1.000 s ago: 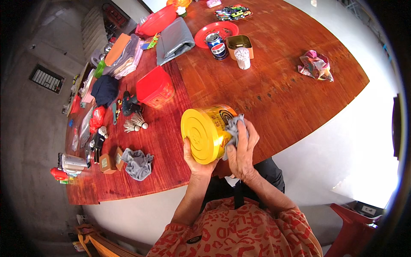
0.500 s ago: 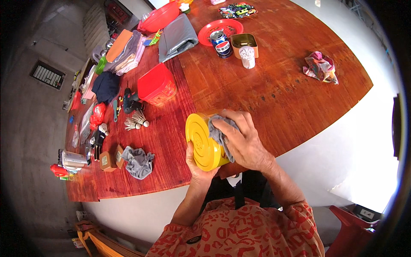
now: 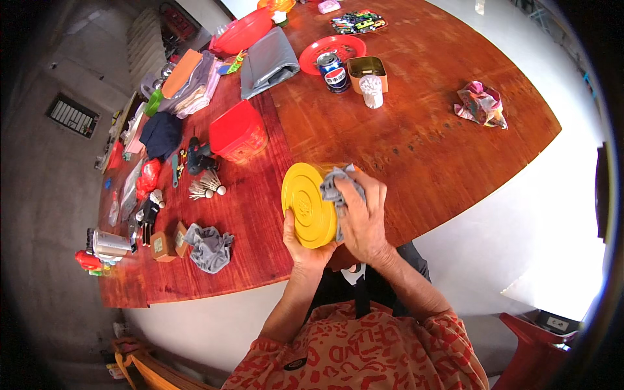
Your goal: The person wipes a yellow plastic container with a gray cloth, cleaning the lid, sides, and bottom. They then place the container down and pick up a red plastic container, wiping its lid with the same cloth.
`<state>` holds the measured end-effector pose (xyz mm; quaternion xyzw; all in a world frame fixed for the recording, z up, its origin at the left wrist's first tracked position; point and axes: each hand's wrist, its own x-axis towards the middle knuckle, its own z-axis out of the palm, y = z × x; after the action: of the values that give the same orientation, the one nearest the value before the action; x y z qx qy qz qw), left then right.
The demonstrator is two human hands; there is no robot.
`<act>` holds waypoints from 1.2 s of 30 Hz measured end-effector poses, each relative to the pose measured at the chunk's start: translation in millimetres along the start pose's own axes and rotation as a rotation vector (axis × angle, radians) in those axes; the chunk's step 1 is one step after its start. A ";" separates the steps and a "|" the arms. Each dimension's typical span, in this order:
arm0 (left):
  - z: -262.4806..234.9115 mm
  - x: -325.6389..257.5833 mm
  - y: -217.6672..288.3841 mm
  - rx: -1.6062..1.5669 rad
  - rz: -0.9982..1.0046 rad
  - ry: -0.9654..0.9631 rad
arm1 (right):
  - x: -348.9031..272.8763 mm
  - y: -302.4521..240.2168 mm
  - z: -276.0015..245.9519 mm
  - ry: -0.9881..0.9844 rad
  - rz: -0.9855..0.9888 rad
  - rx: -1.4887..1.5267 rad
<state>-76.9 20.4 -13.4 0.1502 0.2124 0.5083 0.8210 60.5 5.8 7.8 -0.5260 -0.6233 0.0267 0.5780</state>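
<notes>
A round yellow tin [image 3: 308,205] is held up over the near edge of the red wooden table [image 3: 422,130], its flat lid facing left. My left hand [image 3: 300,246] grips the tin from below. My right hand [image 3: 363,211] presses a crumpled grey cloth [image 3: 333,188] against the tin's upper right side, fingers closed over the cloth.
On the table lie a red box [image 3: 239,133], shuttlecocks [image 3: 207,186], another grey rag [image 3: 209,247], a drink can [image 3: 335,70], a gold square tin [image 3: 367,67], a red plate [image 3: 330,49], folded cloths [image 3: 266,62] and a crumpled colourful cloth [image 3: 481,104]. Small items crowd the left edge.
My right hand with the cloth has slid from the tin's right side up over its top edge. The tin has turned a little and risen slightly.
</notes>
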 end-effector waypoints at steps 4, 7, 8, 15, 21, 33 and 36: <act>-1.9 2.9 -2.6 0.029 0.122 0.120 | -36.4 -9.4 9.9 0.059 -0.081 -0.101; -5.7 2.8 -3.0 0.018 0.141 0.104 | -50.8 -7.7 15.4 0.115 -0.159 -0.139; -6.6 1.8 -2.6 0.019 0.133 0.081 | -51.2 -5.5 13.9 0.108 -0.168 -0.131; -6.9 -1.2 0.8 -0.022 0.045 0.044 | -22.2 -1.8 -0.6 0.001 0.003 -0.032; -5.6 -3.9 3.2 0.000 -0.071 0.003 | -3.4 26.0 -3.5 0.008 0.243 0.184; 1.3 -0.7 1.7 -0.027 0.012 0.047 | -47.3 5.3 5.2 -0.029 0.696 0.602; 2.2 -2.7 1.3 -0.028 0.017 0.066 | -65.6 3.8 5.6 -0.076 0.639 0.522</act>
<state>-77.9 18.4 -10.4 0.1236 0.2307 0.5230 0.8112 44.1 -34.3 -42.0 -0.5273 -0.4220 0.3814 0.6312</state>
